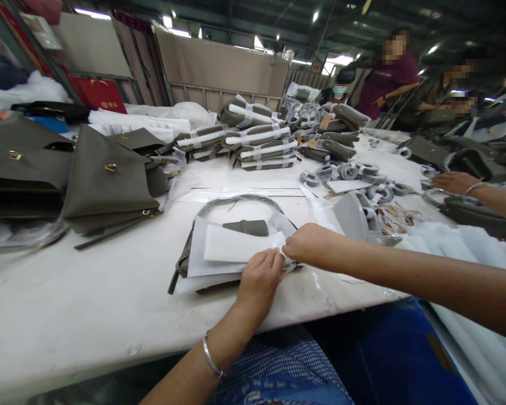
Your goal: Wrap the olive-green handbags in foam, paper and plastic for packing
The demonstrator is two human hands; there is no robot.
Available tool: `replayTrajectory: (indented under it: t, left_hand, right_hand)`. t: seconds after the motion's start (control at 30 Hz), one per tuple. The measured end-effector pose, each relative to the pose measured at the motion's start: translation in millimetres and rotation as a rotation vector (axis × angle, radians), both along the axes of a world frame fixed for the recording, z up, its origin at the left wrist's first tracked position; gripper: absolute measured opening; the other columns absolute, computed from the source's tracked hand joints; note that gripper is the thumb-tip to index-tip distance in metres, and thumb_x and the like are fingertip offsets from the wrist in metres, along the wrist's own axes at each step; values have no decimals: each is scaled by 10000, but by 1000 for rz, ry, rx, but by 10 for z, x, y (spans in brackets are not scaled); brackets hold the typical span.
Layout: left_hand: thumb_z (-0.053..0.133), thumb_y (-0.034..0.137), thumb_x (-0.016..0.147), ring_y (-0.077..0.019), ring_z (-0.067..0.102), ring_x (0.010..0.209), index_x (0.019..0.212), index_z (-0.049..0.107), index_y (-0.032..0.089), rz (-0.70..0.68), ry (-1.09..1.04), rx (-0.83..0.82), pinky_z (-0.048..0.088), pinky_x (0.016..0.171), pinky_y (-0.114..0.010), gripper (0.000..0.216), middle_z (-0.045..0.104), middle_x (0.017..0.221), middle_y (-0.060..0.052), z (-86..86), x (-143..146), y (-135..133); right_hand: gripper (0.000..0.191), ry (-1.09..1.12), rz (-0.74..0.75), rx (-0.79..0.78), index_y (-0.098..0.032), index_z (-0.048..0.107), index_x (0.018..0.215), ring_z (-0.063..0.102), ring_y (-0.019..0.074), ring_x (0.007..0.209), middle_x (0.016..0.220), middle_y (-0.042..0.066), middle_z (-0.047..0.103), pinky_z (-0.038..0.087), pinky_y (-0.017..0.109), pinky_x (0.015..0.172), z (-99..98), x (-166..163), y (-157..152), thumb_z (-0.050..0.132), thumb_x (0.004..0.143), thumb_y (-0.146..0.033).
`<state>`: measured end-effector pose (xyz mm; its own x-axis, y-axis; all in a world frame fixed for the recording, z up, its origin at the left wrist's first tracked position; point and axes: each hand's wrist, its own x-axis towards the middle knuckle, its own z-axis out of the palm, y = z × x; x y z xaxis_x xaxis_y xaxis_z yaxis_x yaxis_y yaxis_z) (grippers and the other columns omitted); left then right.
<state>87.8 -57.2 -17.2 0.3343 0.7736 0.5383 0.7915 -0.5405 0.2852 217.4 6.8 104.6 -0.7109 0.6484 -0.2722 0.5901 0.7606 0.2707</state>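
Note:
A grey-green handbag (248, 227) lies flat on the white table (88, 304) in front of me, mostly covered by white wrapping paper (231, 247). Its wrapped handle (236, 201) arcs behind it. My left hand (259, 281) rests on the near right part of the paper, fingers curled and pinching its edge. My right hand (310, 243) meets it from the right, fingers closed on the same paper corner. The two hands touch each other.
Finished grey-green bags (105, 183) lie piled at the left. Stacked bag parts with white wrapped bands (257, 140) fill the far middle, coiled straps (349, 171) sit to the right. A co-worker's hand (455, 181) rests at the right edge; other people stand at the back right.

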Motion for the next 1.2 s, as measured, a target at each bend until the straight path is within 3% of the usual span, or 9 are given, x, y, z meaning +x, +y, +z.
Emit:
replayTrajectory:
  t: [0.17,0.43,0.6,0.77,0.9,1.0,1.2]
  left_hand:
    - [710,261,869,-229,634,973,1020,549,169,7,-8,23,548,855,-361,239,668,1067,-72,14,7,4]
    - [600,129,906,-234,648,949,1048,563,157,40,29,63,561,837,-366,149,671,1011,-84,4,14,22]
    - [597,129,906,-236,635,941,1014,576,173,16,57,42,536,847,-368,119,662,1029,-76,19,25,0]
    - [530,237,964,-283,612,1013,1184,561,182,-1,75,80,472,876,-411,229,642,1160,-97,-4,-21,0]
    - [483,290,992,-290,605,1013,1188,562,177,-35,121,103,456,868,-428,240,640,1158,-96,-35,-44,41]
    - [520,313,982,-261,615,945,1154,569,185,-8,116,70,475,834,-393,219,652,1114,-85,-17,-31,-19]
    - [670,251,899,-241,631,946,1116,566,187,57,96,74,519,829,-347,249,671,1067,-72,4,25,-11]
  right_hand:
    - [54,-235,72,-153,-205,762,754,645,158,609,691,39,713,298,253,507,175,-142,272,762,776,-156]
    - [75,-165,240,-195,-246,743,770,619,155,757,745,14,699,246,260,534,9,-98,597,749,830,-291]
    - [106,-95,224,-281,-237,727,778,581,138,708,743,-11,689,226,257,532,-93,-80,791,745,821,-332]
    - [256,44,201,-536,-205,657,745,514,118,633,719,-55,657,265,244,549,-270,-58,1058,847,694,-369]
    - [299,232,183,-692,-174,607,678,477,97,619,628,-83,580,299,226,590,-387,36,1211,877,661,-303]
    - [297,306,45,-712,-155,613,671,448,81,599,592,-94,549,303,223,597,-431,73,1184,890,640,-259]
    - [296,431,37,-627,-128,649,715,452,86,571,587,-68,566,311,227,575,-599,109,1312,847,694,-347]
